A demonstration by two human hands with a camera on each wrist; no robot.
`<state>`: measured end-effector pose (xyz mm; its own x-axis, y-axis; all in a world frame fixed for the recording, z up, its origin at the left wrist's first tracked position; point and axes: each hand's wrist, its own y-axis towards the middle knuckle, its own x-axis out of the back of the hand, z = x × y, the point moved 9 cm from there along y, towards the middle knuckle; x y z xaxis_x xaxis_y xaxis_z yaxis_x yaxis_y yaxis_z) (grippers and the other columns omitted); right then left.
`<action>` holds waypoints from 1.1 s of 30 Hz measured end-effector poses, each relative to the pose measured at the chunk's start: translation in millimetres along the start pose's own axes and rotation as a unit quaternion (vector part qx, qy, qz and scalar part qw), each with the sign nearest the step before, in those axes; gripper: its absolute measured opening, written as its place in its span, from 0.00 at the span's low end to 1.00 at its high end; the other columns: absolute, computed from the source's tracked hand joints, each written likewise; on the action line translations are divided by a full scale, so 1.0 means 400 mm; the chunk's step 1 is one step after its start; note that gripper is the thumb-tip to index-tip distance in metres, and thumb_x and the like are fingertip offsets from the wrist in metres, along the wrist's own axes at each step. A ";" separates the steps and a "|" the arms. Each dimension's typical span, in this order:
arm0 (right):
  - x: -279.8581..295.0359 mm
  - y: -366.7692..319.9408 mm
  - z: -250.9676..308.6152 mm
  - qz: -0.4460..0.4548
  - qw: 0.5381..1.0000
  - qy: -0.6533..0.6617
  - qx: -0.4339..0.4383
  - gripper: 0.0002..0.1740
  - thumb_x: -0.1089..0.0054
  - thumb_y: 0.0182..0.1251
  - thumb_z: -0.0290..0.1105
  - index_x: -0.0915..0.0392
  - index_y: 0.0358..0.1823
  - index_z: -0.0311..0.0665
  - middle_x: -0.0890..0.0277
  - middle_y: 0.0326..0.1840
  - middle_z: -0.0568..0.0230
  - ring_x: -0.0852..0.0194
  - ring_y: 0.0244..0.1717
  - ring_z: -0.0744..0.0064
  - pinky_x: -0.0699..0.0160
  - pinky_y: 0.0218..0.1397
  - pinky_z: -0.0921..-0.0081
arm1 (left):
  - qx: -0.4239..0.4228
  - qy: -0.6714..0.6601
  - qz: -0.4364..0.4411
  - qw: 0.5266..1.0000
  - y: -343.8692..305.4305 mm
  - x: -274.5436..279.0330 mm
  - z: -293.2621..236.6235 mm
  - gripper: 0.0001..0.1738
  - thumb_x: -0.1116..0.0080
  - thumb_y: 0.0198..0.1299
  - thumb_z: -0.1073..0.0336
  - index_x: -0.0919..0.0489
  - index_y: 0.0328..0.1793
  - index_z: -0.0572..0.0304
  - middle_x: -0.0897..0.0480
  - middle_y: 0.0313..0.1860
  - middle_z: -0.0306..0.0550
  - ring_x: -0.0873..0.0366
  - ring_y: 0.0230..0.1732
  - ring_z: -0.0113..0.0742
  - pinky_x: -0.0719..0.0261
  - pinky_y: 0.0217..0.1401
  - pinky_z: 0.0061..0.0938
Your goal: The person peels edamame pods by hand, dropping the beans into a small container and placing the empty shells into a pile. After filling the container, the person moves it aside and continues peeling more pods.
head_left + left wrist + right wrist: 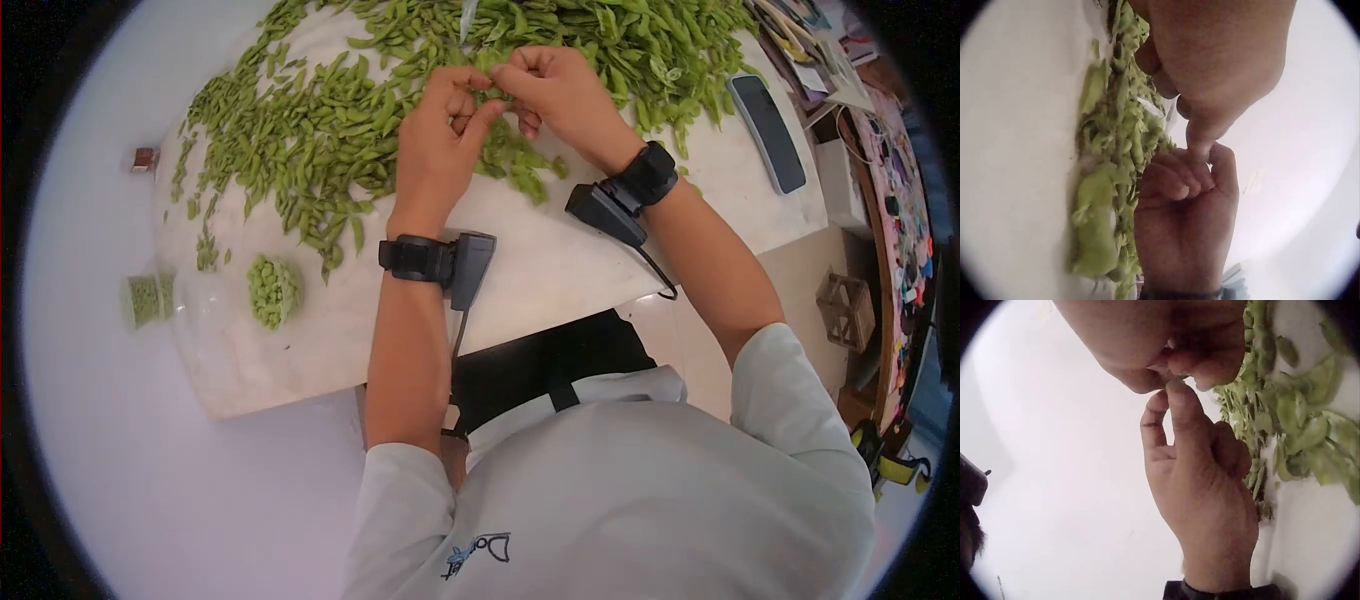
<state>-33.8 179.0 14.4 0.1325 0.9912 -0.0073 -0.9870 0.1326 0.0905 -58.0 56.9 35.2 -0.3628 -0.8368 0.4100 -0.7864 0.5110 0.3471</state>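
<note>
My left hand [435,150] and right hand [570,105] meet fingertip to fingertip over the near edge of a big heap of green bean pods [340,125]. Between thumb and forefinger, each hand pinches a small green bean pod [1176,381], almost wholly hidden by the fingertips. In the right wrist view the left thumb and forefinger form a loop, with the other fingers curled. Below the hands lie several loose, flattened pods [525,175] on the pale tabletop [560,255]. A clear container of shelled green beans [272,290] stands left of my left forearm.
A phone [768,130] lies near the table's right edge. At far left is a second clear container [148,300] with green contents, and a small brown object [145,158] farther back. Past the right edge stand a wooden crate [845,310] and cluttered shelving [905,220].
</note>
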 end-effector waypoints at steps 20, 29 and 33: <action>-0.007 -0.014 0.019 -0.020 0.995 -0.097 0.023 0.16 0.44 0.66 0.39 0.28 0.26 0.33 0.31 0.15 0.70 0.33 0.12 0.81 0.34 0.16 0.80 | 0.066 -0.298 -0.066 0.950 -0.009 0.058 0.023 0.03 0.57 0.62 0.72 0.35 0.40 0.57 0.41 0.21 0.34 0.50 0.18 0.22 0.50 0.18 0.18; -0.010 -0.011 0.025 -0.023 0.989 -0.127 0.067 0.17 0.46 0.70 0.40 0.31 0.26 0.37 0.37 0.15 0.75 0.44 0.13 0.88 0.41 0.16 0.84 | 0.207 -0.167 -0.228 0.937 -0.235 0.497 0.003 0.08 0.62 0.65 0.66 0.31 0.42 0.57 0.47 0.18 0.31 0.54 0.16 0.19 0.57 0.15 0.17; -0.004 -0.008 0.031 -0.029 0.980 -0.171 0.093 0.18 0.43 0.65 0.41 0.27 0.27 0.32 0.32 0.16 0.65 0.38 0.18 0.76 0.34 0.26 0.74 | 0.268 -0.042 -0.260 0.927 -0.328 0.646 0.087 0.07 0.58 0.63 0.69 0.28 0.43 0.59 0.40 0.18 0.30 0.49 0.15 0.17 0.53 0.15 0.15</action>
<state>-29.6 176.8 26.3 0.2425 0.9183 0.3128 -0.9473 0.1546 0.2804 -65.7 -233.1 66.3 0.1153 -0.9665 0.2295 -0.9930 -0.1183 0.0004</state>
